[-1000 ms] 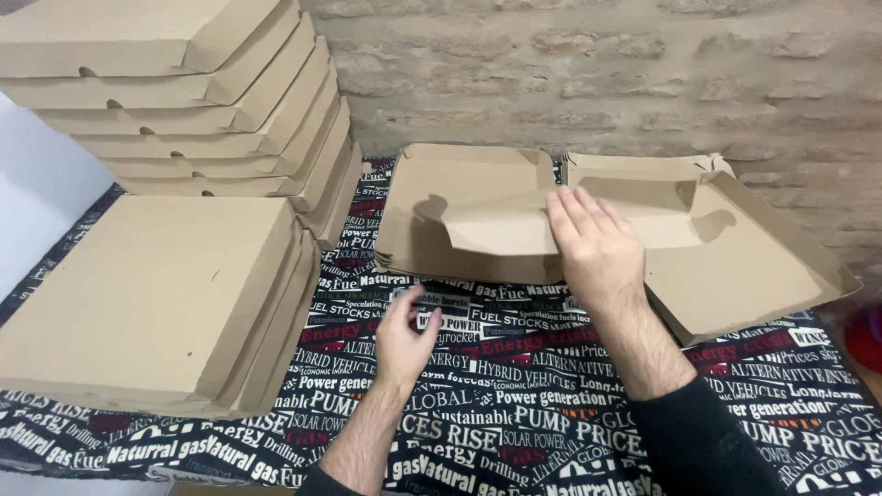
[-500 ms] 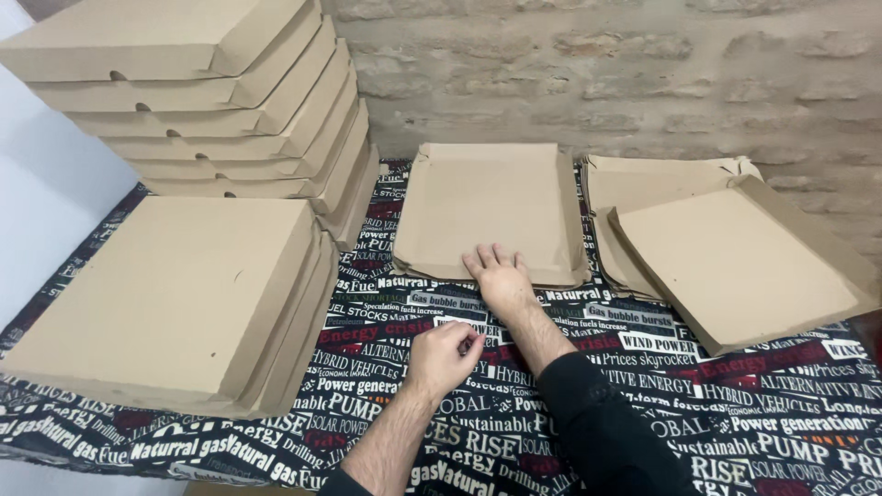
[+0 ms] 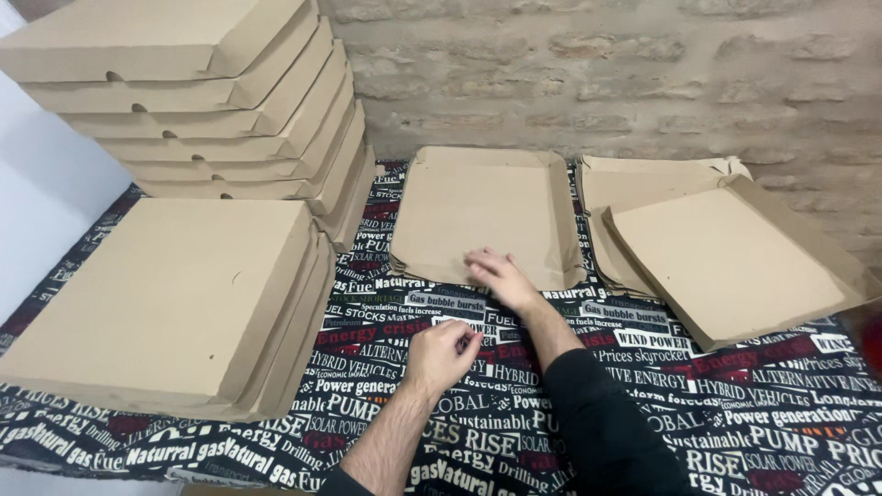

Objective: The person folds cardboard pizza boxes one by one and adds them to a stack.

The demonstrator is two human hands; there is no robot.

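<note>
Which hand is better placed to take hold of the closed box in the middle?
Right, probably. The right hand already lies on the near edge of the closed box. The left hand rests loosely curled on the printed tablecloth, short of that box and touching no cardboard.

The half-open box (image 3: 487,216) by the far wall was pressed shut and lay flat. The right hand (image 3: 501,276) slid from its top back to its near edge, while the left hand (image 3: 441,354) curled into a loose fist on the tablecloth (image 3: 735,404).
</note>
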